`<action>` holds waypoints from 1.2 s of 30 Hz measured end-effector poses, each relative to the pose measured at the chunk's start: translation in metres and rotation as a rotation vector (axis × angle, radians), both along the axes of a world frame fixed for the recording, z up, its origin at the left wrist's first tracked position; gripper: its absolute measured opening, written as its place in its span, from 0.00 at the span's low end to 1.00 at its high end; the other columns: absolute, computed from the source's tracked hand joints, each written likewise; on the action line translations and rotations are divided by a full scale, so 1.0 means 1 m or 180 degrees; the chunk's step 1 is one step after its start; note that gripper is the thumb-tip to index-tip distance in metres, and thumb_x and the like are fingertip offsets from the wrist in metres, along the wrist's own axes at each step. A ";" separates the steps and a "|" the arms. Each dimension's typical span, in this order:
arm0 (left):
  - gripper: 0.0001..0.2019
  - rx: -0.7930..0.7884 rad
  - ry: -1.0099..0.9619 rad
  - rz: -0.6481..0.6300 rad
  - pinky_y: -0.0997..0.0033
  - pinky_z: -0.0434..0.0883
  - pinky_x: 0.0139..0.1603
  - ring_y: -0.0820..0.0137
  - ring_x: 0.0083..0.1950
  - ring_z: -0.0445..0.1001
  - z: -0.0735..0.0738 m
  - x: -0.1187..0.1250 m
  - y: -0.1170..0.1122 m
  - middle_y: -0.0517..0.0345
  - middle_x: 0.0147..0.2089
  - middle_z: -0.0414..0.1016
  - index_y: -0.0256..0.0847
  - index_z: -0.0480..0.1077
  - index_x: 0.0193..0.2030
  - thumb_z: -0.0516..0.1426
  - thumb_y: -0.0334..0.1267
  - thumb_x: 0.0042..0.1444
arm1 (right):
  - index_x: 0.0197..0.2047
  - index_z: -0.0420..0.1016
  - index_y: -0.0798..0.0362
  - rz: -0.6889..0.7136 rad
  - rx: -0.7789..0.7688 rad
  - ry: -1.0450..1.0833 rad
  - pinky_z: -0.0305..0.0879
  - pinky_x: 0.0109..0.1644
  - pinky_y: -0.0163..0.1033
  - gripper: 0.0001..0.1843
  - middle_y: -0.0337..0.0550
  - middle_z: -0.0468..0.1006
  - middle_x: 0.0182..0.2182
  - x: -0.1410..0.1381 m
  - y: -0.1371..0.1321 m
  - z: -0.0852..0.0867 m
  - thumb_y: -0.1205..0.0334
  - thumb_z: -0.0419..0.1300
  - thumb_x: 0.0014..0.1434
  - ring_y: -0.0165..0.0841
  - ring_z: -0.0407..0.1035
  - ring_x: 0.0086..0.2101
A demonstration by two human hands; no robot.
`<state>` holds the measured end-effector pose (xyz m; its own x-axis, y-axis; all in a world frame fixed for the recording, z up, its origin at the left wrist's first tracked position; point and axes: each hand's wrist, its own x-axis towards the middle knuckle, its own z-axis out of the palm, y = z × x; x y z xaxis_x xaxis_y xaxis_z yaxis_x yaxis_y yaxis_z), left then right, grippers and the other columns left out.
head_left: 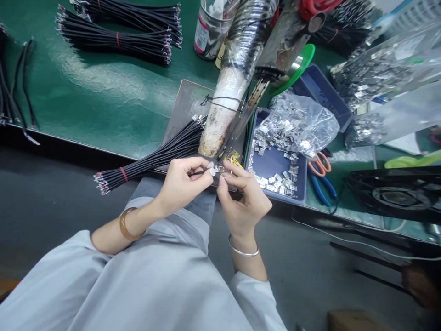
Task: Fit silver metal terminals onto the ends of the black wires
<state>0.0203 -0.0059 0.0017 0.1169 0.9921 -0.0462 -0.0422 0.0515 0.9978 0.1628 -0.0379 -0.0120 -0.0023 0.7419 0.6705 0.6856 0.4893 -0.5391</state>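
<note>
My left hand (181,184) is closed in a pinch on a thin black wire (199,172) whose tip points right. My right hand (241,197) pinches a small metal terminal (220,170) against that wire tip. Both hands meet just under the tip of a taped, wrapped tool (229,105) that slants down over the bench edge. Beside my left hand lies a bundle of black wires (155,158) tied with a red band. Right of my right hand a blue tray (275,163) holds several loose metal terminals.
A clear bag of terminals (298,122) rests on the blue tray. Orange-handled and blue-handled pliers (320,177) lie to its right. More wire bundles (120,39) sit at the back of the green bench, with a jar (210,30) and a black fan (396,195).
</note>
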 end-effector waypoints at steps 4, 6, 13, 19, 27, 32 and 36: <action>0.07 0.0059 0.0045 0.0083 0.77 0.55 0.23 0.78 0.23 0.56 0.002 0.000 0.000 0.64 0.20 0.63 0.35 0.77 0.27 0.59 0.35 0.48 | 0.37 0.73 0.49 -0.0024 0.0024 -0.0074 0.81 0.45 0.39 0.08 0.43 0.87 0.44 -0.002 0.001 0.003 0.72 0.65 0.61 0.36 0.84 0.44; 0.07 0.0090 0.0057 0.0082 0.78 0.55 0.23 0.78 0.23 0.56 0.003 0.000 0.000 0.64 0.20 0.63 0.35 0.77 0.27 0.58 0.35 0.48 | 0.37 0.73 0.49 -0.0043 0.0053 -0.0048 0.81 0.46 0.39 0.09 0.43 0.87 0.44 -0.002 0.001 0.004 0.72 0.65 0.60 0.36 0.84 0.44; 0.07 0.0057 -0.0009 -0.0005 0.79 0.55 0.23 0.79 0.22 0.56 0.001 -0.002 0.001 0.65 0.19 0.62 0.36 0.73 0.24 0.57 0.36 0.47 | 0.35 0.71 0.49 0.0037 -0.0008 0.0015 0.82 0.42 0.37 0.10 0.45 0.87 0.45 -0.003 -0.001 0.005 0.73 0.64 0.60 0.35 0.84 0.40; 0.07 0.0038 0.0014 -0.0060 0.78 0.54 0.23 0.79 0.22 0.56 -0.001 -0.001 -0.001 0.65 0.19 0.61 0.36 0.71 0.23 0.56 0.36 0.48 | 0.37 0.72 0.48 0.0029 -0.0024 -0.0050 0.82 0.44 0.39 0.09 0.44 0.87 0.45 -0.002 -0.003 0.005 0.73 0.64 0.61 0.35 0.84 0.40; 0.08 0.0106 0.0067 -0.0021 0.78 0.57 0.24 0.78 0.23 0.59 -0.002 -0.002 0.000 0.63 0.20 0.65 0.35 0.74 0.25 0.57 0.36 0.49 | 0.36 0.73 0.49 0.0040 -0.0199 0.0132 0.81 0.44 0.37 0.07 0.43 0.87 0.45 -0.001 -0.002 0.002 0.71 0.65 0.61 0.34 0.84 0.41; 0.08 0.0139 0.0017 0.0032 0.79 0.60 0.24 0.78 0.24 0.61 0.000 -0.001 0.000 0.62 0.21 0.68 0.35 0.76 0.26 0.58 0.35 0.49 | 0.35 0.74 0.49 0.0049 -0.0236 0.0106 0.81 0.44 0.36 0.07 0.44 0.87 0.46 0.000 0.000 0.006 0.71 0.66 0.61 0.35 0.84 0.41; 0.07 0.0207 -0.0031 0.0099 0.80 0.60 0.24 0.78 0.24 0.63 0.002 -0.001 0.000 0.61 0.22 0.71 0.35 0.77 0.26 0.59 0.35 0.49 | 0.34 0.74 0.49 0.0030 -0.0193 0.0082 0.82 0.44 0.36 0.08 0.44 0.87 0.46 -0.001 0.001 0.010 0.72 0.66 0.60 0.36 0.84 0.43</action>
